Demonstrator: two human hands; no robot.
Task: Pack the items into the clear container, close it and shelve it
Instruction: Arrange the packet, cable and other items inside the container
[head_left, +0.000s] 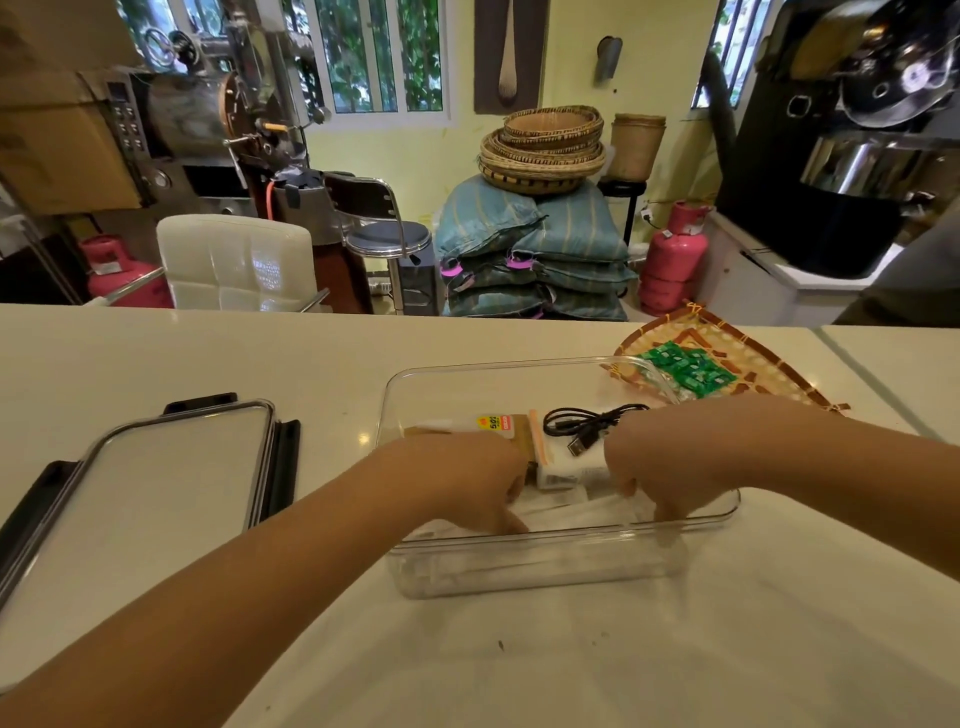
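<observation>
Our clear container (561, 561) sits on the tabletop (182, 353) under both hands: stiff, slick walls, best gripped at the rim. Left hand (467, 478) and right hand (660, 467) press curled fingers onto flimsy packets inside; lid (156, 478) waits left.

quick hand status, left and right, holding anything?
Left hand: inside the clear container, fingers curled on clear plastic packets; grip unclear.
Right hand: same, fingers down on the packets; grip unclear.

On the tabletop (156, 353) I count one clear container (519, 571), one lid (145, 483), one woven tray (727, 358), one black cable (587, 423), two hands.
</observation>
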